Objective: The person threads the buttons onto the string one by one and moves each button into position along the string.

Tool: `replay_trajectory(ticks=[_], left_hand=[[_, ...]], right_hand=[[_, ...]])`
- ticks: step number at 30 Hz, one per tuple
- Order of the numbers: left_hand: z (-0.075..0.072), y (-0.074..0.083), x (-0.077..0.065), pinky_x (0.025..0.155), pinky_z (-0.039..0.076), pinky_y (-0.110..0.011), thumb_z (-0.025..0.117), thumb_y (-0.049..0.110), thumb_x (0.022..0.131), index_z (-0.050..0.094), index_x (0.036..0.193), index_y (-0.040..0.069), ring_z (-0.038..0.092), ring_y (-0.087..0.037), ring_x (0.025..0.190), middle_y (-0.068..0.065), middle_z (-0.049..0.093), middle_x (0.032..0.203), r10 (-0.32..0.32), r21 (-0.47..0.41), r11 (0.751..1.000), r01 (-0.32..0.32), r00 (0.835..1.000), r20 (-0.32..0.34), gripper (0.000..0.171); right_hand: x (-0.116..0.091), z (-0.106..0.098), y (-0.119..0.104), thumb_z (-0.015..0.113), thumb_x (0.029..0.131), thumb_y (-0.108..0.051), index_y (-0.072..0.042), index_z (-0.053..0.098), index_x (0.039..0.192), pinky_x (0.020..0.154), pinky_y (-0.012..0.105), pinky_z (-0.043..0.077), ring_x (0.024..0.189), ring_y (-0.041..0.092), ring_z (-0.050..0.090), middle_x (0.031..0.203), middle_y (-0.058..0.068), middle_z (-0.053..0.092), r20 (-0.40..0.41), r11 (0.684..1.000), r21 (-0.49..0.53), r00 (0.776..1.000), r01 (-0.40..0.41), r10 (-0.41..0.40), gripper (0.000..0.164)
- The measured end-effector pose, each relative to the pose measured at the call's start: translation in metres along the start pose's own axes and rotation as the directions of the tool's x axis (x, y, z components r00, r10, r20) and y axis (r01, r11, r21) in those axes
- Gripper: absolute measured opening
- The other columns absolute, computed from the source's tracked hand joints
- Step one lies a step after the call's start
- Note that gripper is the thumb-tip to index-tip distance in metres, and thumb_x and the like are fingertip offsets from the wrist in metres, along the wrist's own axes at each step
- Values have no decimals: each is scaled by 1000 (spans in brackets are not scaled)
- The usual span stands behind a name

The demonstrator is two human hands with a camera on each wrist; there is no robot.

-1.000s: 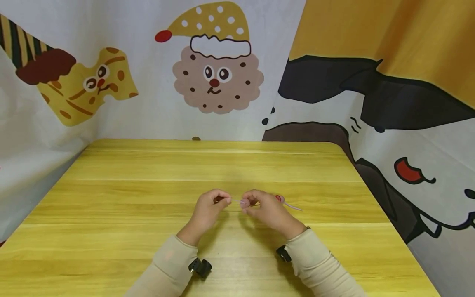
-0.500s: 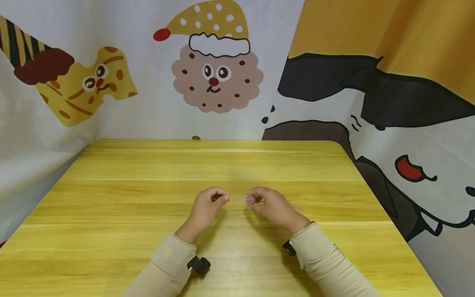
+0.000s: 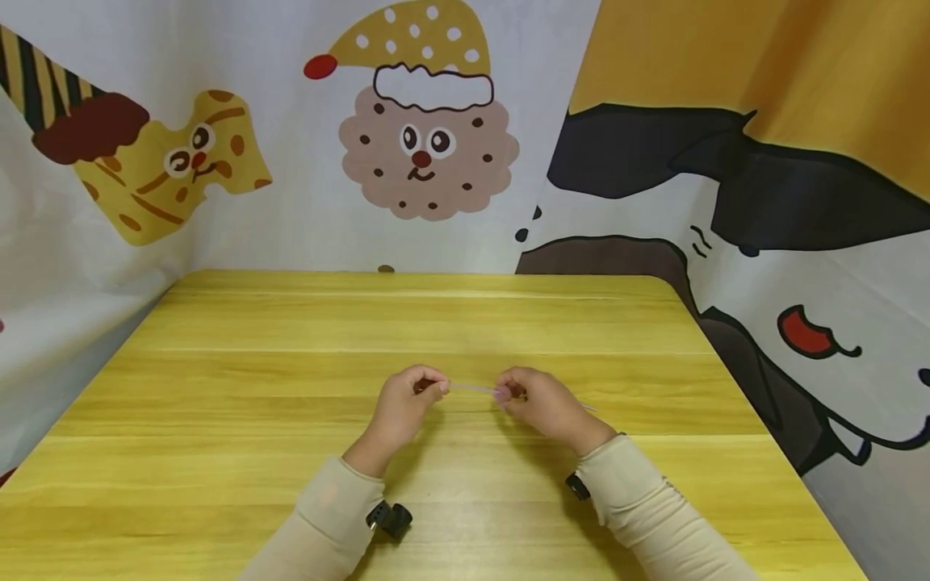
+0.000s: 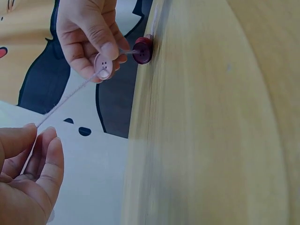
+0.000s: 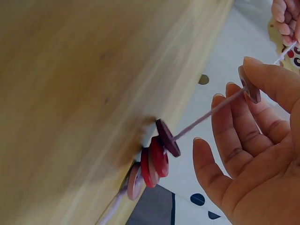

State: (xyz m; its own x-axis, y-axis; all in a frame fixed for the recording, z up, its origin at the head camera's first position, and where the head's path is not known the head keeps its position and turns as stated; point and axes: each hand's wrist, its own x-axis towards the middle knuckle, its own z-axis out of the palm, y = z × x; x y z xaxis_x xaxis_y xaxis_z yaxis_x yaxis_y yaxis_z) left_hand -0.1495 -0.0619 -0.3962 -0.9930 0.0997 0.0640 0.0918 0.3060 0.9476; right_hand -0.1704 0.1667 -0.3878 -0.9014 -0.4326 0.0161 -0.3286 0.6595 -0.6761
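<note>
Thumb and forefinger of my left hand (image 3: 403, 410) pinch the end of a thin lilac string (image 4: 70, 96). To its right, my right hand (image 3: 546, 410) pinches a pale pink button (image 4: 104, 64) by the rim, with the string running through one of its holes. Between the two hands the string is stretched straight. Beyond the right hand, more buttons hang threaded together: a dark maroon button (image 5: 167, 137), red buttons (image 5: 159, 157) and a pink button (image 5: 135, 182) close to the tabletop. In the head view the right hand hides that cluster.
A wood-grain table (image 3: 291, 323) spreads under both hands. The string's tail (image 3: 590, 407) shows past the right hand. Behind the table hangs a curtain (image 3: 276, 48) printed with cartoon figures. Each wrist carries a small black camera (image 3: 390, 520).
My right hand has moved right with the pink button, away from the left hand. The stretch of string between the hands has grown longer. My left hand shifted slightly left, still pinching the string.
</note>
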Motion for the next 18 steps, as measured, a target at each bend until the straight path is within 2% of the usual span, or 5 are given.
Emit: replay_trajectory(ticks=[6,12,18], left_hand=[[0,0,-1,71,48,-30,63,10,94,69,96,5,59,-24,83,-4,65,87,1,-3,1000,-1,1000,-3,9],[1,0,0,72,47,-31,63,11,94,69,96,3,58,-17,80,-5,65,88,1,-1,1000,-1,1000,-5,10],[1,1,0,71,47,-31,63,11,94,69,96,4,57,-16,80,-5,65,87,3,5,1000,-3,1000,-6,9]], right_hand=[[-2,-5,5,67,90,-8,-8,66,100,76,29,51,85,12,59,92,-2,64,7,1000,-28,1000,6,-5,10],[-2,-8,10,68,90,-9,-10,66,95,73,29,48,81,11,54,91,-2,62,-3,995,-94,999,38,-38,5],[-2,-9,16,69,88,-6,-9,66,94,74,31,50,84,13,56,92,0,61,-20,991,-122,998,53,-56,7]])
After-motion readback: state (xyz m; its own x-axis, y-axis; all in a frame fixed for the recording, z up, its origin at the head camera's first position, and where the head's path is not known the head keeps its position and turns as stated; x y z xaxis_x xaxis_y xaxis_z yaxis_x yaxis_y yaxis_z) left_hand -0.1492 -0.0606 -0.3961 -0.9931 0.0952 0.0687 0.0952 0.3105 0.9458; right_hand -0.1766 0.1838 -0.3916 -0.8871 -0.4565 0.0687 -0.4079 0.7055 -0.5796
